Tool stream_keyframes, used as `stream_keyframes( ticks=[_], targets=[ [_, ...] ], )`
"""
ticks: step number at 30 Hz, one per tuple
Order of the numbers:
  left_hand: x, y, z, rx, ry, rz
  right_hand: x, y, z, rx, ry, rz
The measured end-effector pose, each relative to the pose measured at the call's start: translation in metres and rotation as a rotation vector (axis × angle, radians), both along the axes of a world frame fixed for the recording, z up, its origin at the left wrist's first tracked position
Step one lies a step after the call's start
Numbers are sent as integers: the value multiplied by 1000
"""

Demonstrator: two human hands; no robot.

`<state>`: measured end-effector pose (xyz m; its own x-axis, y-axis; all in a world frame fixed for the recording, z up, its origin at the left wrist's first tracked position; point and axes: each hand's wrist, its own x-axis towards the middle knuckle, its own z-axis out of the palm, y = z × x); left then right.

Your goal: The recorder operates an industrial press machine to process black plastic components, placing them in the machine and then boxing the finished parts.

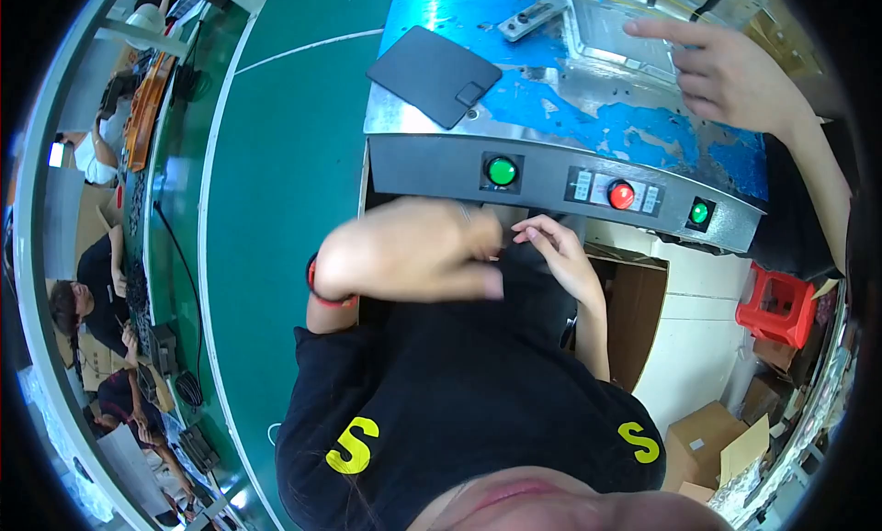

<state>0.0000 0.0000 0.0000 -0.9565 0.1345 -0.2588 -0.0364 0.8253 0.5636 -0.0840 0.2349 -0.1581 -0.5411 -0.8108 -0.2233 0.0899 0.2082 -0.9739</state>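
Note:
My left hand (413, 251), smeared by motion, hovers in front of my chest just below the machine's front panel; a red band circles its wrist. Whether its fingers grip anything is too blurred to tell. Close to its right, my right hand (562, 258) is raised with thumb and fingers a little apart, and I see nothing between them. Both hands are nearest the grey front panel (418, 173), which carries a green button (502, 171), a red button (622, 195) and a second green button (701, 211).
Another person's hand (735, 76) points over a clear plastic case (611, 30) on the worn blue worktop (588, 131). A dark flat plate (432, 74) lies at the worktop's left corner. A red stool (776, 306) and cardboard boxes (707, 439) stand at right. Several people work far left.

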Motion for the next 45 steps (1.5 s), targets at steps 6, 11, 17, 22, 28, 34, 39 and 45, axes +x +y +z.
stream_keyframes(
  ticks=[6, 11, 17, 22, 28, 34, 39, 45],
  targets=[
    [-68, -98, -78, -510, 700, 835, -30, -55, 46, -252, 324, -368],
    [-90, -131, -105, -135, 568, 912, -67, -118, 43, -285, 193, -311],
    [-85, -127, -92, 66, 477, 912, -69, -127, 57, -375, -146, -253],
    [-78, -128, -85, 75, 500, 918, -70, -131, 56, -458, -301, -309],
    [-51, -121, -79, 797, 305, 926, -75, -125, 59, -544, -402, -335],
    [-24, -81, -78, 977, 519, 1125, -84, -124, 59, -492, -376, -244],
    [-18, -65, -82, 1067, 677, 1213, -89, -127, 63, -422, -267, -147],
    [-20, -61, -79, 1078, 669, 1205, -98, -121, 62, -409, -225, -103]
  ],
)
